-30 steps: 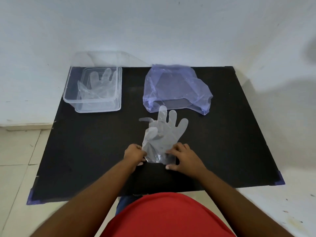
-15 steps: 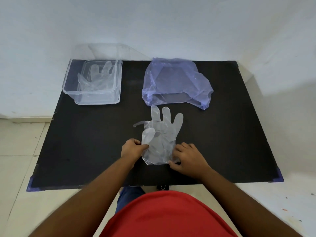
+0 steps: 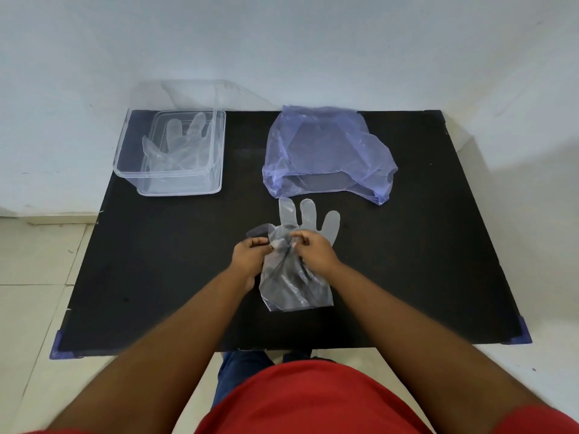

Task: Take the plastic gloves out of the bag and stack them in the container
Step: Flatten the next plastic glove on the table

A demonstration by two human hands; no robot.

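A clear plastic glove lies in the middle of the black table, fingers pointing away from me. My left hand and my right hand both pinch its palm area near the thumb. A crumpled blue-violet plastic bag sits just beyond the glove, mouth toward me. At the far left stands a clear container with at least one flat glove inside it.
White walls close in behind and to the right of the table. A tiled floor lies at the left. My red shirt fills the bottom of the view.
Both hands have slid from the glove's cuff up to its palm near the thumb. The glove stays on the table.
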